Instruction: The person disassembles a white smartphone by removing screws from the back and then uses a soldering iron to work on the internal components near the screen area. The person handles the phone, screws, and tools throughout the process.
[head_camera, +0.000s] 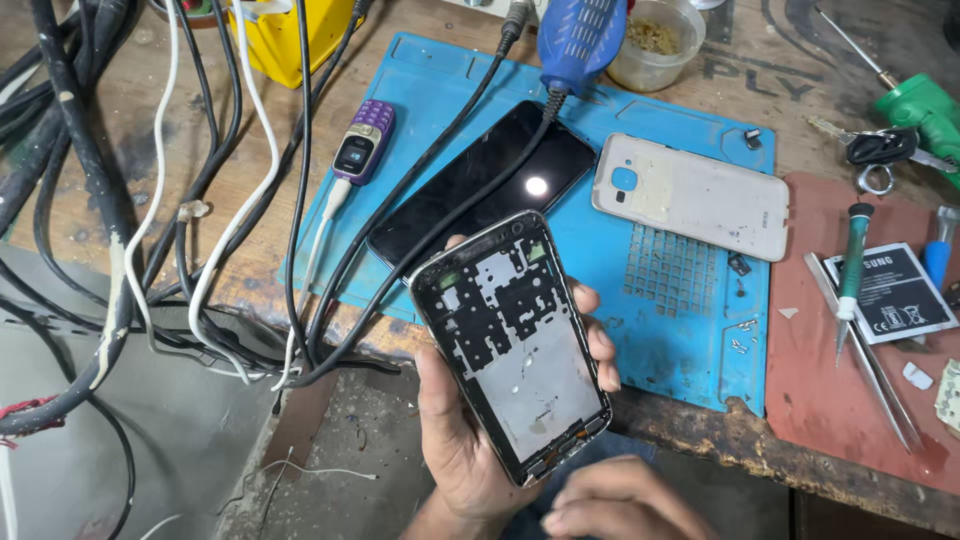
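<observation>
The opened phone frame (512, 340), gripped by its edges in the left hand (465, 440) out past the bench edge, could slip and fall, since the loosely curled, empty right hand (620, 505) just below it gives no support.

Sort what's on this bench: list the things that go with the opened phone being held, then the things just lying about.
With the work:
left hand holding the opened phone frame
right hand below it
white back cover
phone battery
green-handled screwdriver
tweezers

Lying about:
purple keypad phone
black smartphone
plastic tub
tangled cables
keys
</observation>
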